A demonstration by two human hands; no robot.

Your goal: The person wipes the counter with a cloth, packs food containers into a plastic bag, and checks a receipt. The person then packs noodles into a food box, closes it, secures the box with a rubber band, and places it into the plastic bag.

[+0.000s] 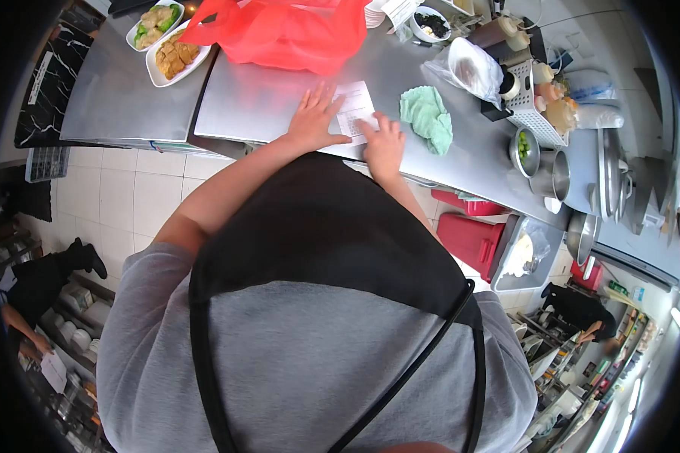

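Observation:
A printed paper slip [354, 100] lies on the steel counter [242, 106] in front of me. My left hand [314, 117] rests flat at the slip's left edge, with its fingers spread. On the slip's lower right part, the fingertips of my right hand [384, 142] press down; its fingers are apart and a little bent. Neither hand grasps anything. A crumpled green cloth [427, 119] lies just right of my right hand. Beyond my left hand, a red plastic bag [283, 34] stands on the counter; its contents are hidden.
Two white dishes of food, one with a browned item [177, 59], sit at the back left. A white basket of bottles [535, 102], a clear plastic bag [468, 66] and a metal bowl [524, 149] are on the right. Other people [582, 309] stand behind on both sides.

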